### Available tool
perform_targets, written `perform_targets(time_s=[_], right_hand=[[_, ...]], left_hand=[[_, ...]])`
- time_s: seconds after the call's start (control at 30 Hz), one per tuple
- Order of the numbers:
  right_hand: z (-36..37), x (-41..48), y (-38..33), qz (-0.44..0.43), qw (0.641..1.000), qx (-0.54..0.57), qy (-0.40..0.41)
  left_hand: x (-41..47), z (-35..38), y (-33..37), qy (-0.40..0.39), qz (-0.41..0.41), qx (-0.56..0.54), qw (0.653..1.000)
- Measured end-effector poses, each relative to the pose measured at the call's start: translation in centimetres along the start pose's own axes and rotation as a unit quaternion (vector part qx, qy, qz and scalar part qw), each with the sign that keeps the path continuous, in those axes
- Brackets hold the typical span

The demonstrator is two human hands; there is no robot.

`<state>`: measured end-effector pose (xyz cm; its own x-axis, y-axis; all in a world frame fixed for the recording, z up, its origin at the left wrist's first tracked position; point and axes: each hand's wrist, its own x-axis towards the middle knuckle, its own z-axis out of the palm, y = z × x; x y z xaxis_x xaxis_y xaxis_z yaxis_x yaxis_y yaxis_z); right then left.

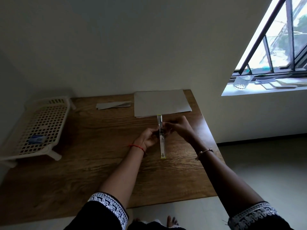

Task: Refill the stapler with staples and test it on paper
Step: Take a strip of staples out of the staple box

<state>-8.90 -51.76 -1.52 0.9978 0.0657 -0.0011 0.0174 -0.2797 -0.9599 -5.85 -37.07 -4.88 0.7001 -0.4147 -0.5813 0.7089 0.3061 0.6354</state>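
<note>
A yellow-trimmed metal stapler (162,146) lies swung fully open in a straight line on the wooden table (99,163), its far end by the paper. My left hand (148,138) grips it at the hinge from the left. My right hand (177,127) pinches at the same middle part from the right; what its fingertips hold is too small to tell. A stack of white paper (162,102) lies just beyond the stapler. A small blue staple box (36,139) rests in the white basket (54,103) at the left.
A folded paper strip (113,105) lies left of the stack. The table's right edge drops to the floor. A glass (241,82) and papers sit on the window sill at upper right.
</note>
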Motion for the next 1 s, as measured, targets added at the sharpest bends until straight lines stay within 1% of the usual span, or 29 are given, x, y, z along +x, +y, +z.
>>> perform_targets(time_s=[0.2,0.3,0.37,0.43,0.53,0.67,0.73,0.8,1.0], right_hand=[[-0.3,-0.1,0.3,0.016,0.999,-0.02,-0.048],[-0.4,0.0,0.7,0.01,0.997,-0.063,-0.044],[-0.3,0.0,1.2,0.011,0.996,-0.089,-0.03],[-0.3,0.0,1.4,0.015,0.995,-0.099,-0.024],[-0.3,-0.1,1.0,0.013,0.99,-0.137,-0.025],[-0.3,-0.2,1.3,0.007,0.986,-0.161,-0.03],[-0.3,-0.2,1.7,0.009,0.987,-0.157,-0.031],[-0.1,-0.3,1.8,0.008,0.987,-0.157,-0.028],[-0.1,-0.6,2.0,0.018,0.984,-0.177,-0.031]], left_hand=[[-0.1,0.5,0.1,0.021,-0.005,0.002,1.0],[-0.2,1.0,0.1,0.012,-0.009,-0.014,1.0],[-0.1,1.1,-0.1,0.008,-0.005,-0.003,1.0],[0.0,1.1,-0.2,0.019,-0.006,0.033,0.999],[0.0,1.4,0.0,0.063,-0.004,0.112,0.992],[0.1,1.7,-0.1,0.136,0.036,0.223,0.965],[0.4,1.5,-0.3,0.17,0.071,0.276,0.943],[0.5,1.4,-0.6,0.179,0.091,0.304,0.931],[0.3,1.4,-0.9,0.178,0.097,0.33,0.922]])
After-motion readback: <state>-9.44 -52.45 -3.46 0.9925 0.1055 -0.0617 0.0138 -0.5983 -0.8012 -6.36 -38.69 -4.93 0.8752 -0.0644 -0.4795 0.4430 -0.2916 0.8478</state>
